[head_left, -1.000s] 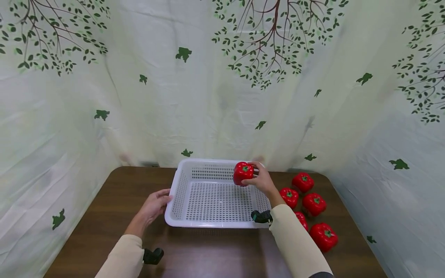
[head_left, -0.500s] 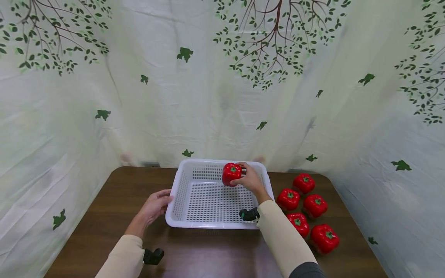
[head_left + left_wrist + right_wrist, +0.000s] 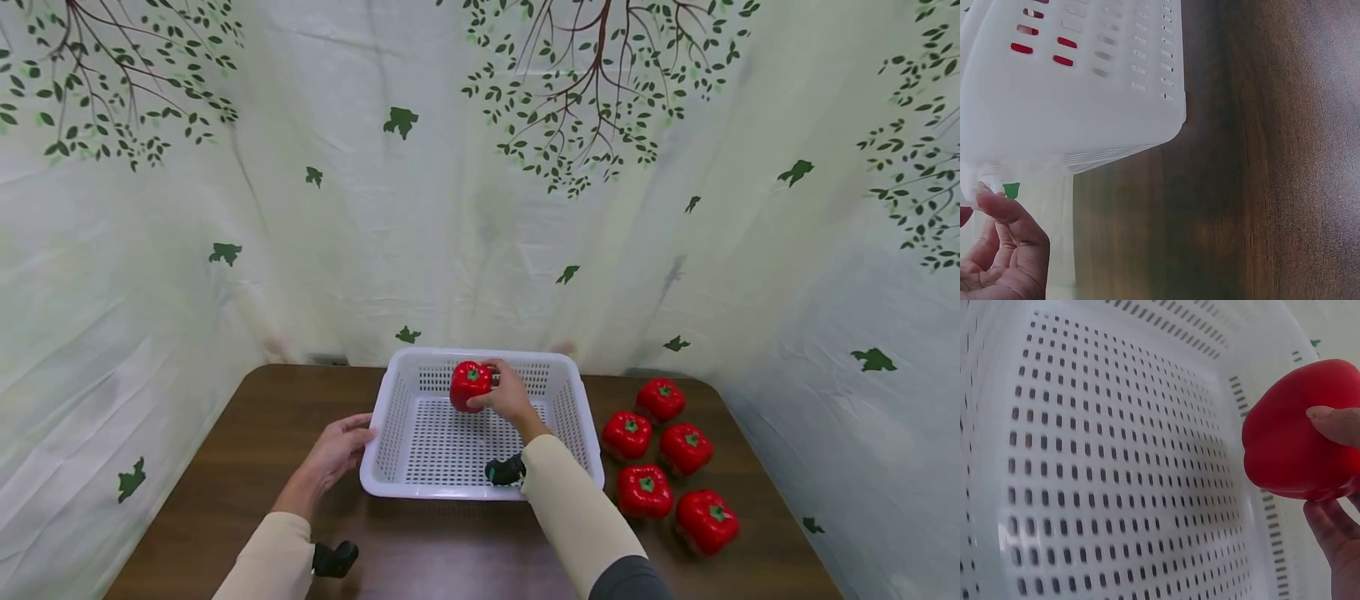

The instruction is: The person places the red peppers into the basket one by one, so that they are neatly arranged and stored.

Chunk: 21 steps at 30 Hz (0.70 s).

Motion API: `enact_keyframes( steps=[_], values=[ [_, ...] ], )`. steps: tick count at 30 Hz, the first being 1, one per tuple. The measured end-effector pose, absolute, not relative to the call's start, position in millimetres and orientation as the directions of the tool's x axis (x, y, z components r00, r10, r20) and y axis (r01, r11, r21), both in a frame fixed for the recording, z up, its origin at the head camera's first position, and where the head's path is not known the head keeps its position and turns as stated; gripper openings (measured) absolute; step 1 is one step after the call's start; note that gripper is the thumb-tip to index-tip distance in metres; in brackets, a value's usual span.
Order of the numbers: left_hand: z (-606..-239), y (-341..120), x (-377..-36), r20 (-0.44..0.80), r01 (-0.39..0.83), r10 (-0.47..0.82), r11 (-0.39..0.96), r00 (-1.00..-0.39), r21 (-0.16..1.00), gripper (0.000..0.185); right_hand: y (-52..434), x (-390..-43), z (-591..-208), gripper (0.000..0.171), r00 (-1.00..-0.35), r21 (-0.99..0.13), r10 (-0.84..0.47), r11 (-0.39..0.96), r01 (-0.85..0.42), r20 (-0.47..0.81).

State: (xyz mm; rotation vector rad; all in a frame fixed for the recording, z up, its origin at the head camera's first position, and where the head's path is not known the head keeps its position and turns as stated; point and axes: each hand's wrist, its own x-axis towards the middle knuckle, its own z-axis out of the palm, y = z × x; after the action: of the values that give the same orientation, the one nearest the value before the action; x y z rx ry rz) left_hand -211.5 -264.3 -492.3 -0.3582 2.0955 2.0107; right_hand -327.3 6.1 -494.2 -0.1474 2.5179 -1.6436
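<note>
the right hand (image 3: 510,398) keeps its grip curled round a glossy red plastic bell pepper with a green stem (image 3: 470,384), thumb and fingers pinching its sides. over the last second the pepper has travelled from above the right wall of the white perforated plastic basket (image 3: 480,490) leftward and down, and it now hangs inside the basket near the back wall, over the back centre of the floor. judging from that, the pepper is close to being set down, though the right wrist view shows it clear of the slotted floor, not yet resting on it.

the left hand (image 3: 341,445) has not moved: its fingers, loosely spread, rest against the basket's left front corner, steadying it on the dark brown wooden tabletop (image 3: 225,467). five more red peppers (image 3: 660,454) lie on the tabletop just right of the basket, well apart from either hand.

hard to make out: the right wrist view cuts off most of the hand, showing only fingertips (image 3: 1335,425) on the pepper. the left wrist view shows only red glimpses through the basket's slots, and whether the left fingertips press the rim or merely touch it i cannot tell.
</note>
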Motion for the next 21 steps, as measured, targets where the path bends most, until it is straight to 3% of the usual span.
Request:
enact_keyframes(
  steps=[21],
  values=[
    [-491, -264, -207, -0.322, -0.324, -0.057, 0.033, -0.945, 0.945, 0.046, -56, -321, -507, 0.072, -0.986, -0.924, -0.137, 0.38, 0.038, -0.097]
  ],
)
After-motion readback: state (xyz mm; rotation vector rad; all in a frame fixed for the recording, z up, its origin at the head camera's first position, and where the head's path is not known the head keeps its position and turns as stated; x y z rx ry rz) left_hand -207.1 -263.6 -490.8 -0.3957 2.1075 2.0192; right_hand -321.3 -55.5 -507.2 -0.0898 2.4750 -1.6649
